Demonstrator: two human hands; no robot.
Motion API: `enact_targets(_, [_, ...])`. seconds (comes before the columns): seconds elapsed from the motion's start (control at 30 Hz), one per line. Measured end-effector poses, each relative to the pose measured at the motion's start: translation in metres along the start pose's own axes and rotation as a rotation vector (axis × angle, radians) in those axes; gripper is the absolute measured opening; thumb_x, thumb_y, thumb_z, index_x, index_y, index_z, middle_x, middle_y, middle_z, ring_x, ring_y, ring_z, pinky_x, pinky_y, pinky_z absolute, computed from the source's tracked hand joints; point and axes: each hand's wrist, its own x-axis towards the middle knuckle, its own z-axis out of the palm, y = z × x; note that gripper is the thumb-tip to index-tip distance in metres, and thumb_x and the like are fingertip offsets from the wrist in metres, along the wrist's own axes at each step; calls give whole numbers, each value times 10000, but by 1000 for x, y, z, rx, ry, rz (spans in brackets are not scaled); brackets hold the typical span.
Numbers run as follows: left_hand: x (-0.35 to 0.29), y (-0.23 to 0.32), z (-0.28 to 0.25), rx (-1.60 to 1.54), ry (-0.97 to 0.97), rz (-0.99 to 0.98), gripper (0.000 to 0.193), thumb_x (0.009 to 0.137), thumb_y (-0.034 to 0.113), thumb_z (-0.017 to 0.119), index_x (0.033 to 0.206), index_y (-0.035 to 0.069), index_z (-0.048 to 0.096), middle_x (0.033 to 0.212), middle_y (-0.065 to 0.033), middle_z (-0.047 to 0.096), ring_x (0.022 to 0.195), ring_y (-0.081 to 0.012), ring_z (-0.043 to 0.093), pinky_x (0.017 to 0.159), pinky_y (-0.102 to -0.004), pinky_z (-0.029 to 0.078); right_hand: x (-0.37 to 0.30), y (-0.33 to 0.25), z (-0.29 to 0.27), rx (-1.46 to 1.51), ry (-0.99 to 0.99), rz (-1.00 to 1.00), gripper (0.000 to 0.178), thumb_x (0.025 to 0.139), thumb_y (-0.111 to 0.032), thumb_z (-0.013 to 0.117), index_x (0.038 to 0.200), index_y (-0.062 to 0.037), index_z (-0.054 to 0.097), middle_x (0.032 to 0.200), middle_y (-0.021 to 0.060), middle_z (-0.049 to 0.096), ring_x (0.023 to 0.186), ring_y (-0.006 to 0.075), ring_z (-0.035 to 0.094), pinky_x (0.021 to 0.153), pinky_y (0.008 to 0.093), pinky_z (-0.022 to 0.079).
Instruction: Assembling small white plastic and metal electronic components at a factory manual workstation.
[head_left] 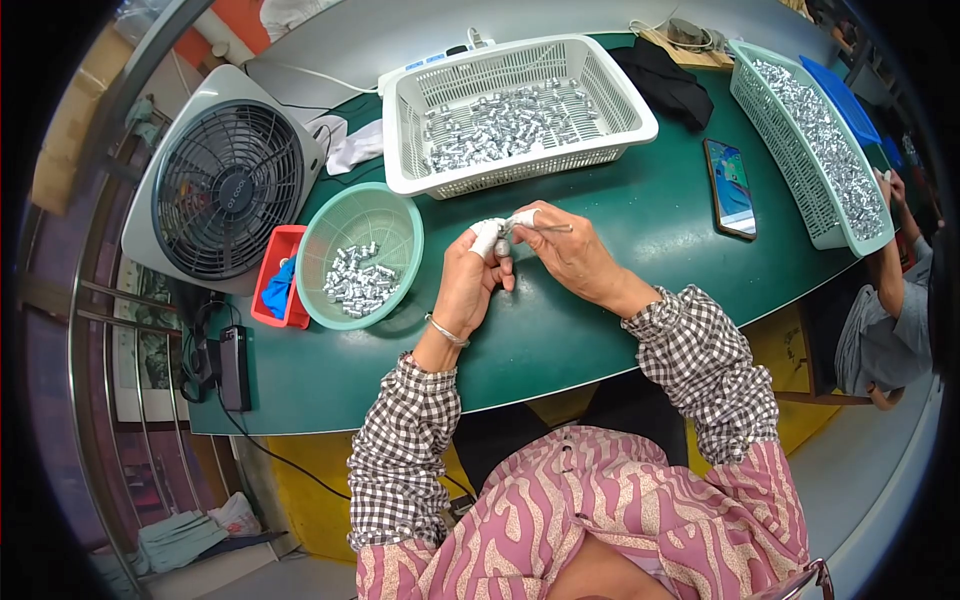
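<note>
My left hand point(464, 285) and my right hand point(582, 262) meet over the green table, with white wrapping on some fingertips. Between the left thumb and fingers is a small silver metal part point(506, 232), mostly covered by the fingers. My right hand pinches a thin rod-like tool point(556, 228), its near end at that part; the exact contact is hidden. Left of my hands stands a round pale green basket point(410, 222) with several similar silver parts point(358, 282) in it. Beyond my hands, a white rectangular basket point(520, 172) holds many more.
A grey fan point(235, 185) and a red bin point(296, 318) with blue cloth stand at the left. To the right lie a phone point(732, 190) and a long pale green basket point(800, 165) full of silver parts. Black cloth point(665, 80) lies behind. Another person's hand point(893, 185) is at far right.
</note>
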Motion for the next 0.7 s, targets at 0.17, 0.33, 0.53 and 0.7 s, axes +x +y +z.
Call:
enact_targets(0.17, [3, -2, -4, 38, -19, -54, 179, 925, 196, 460, 959, 29, 516, 755, -10, 515, 595, -86, 506, 454, -223, 433, 0, 4, -5, 115, -71, 165, 134, 863, -66, 533, 862, 54, 594, 765, 113, 608, 682, 209, 603, 569, 281, 463])
enact_targets(0.33, [2, 2, 1, 8, -55, -27, 175, 926, 192, 461, 975, 32, 512, 761, -8, 512, 596, -83, 502, 454, -218, 427, 0, 2, 3, 41, 54, -26, 170, 869, -98, 528, 820, 53, 590, 740, 121, 596, 633, 225, 607, 549, 301, 458])
enact_targets(0.53, [2, 3, -2, 5, -44, -28, 180, 925, 194, 467, 984, 31, 514, 771, -7, 512, 598, -79, 499, 455, -216, 426, 3, 1, -5, 105, -22, 118, 157, 875, -78, 522, 863, 51, 610, 745, 105, 624, 668, 186, 605, 589, 275, 470])
enact_targets(0.7, [1, 5, 0, 33, -74, -18, 183, 923, 191, 473, 997, 30, 514, 775, -5, 511, 595, -77, 495, 454, -211, 426, 2, 6, -9, 127, -29, 122, 163, 884, -87, 512, 870, 43, 609, 721, 93, 614, 663, 186, 605, 592, 270, 470])
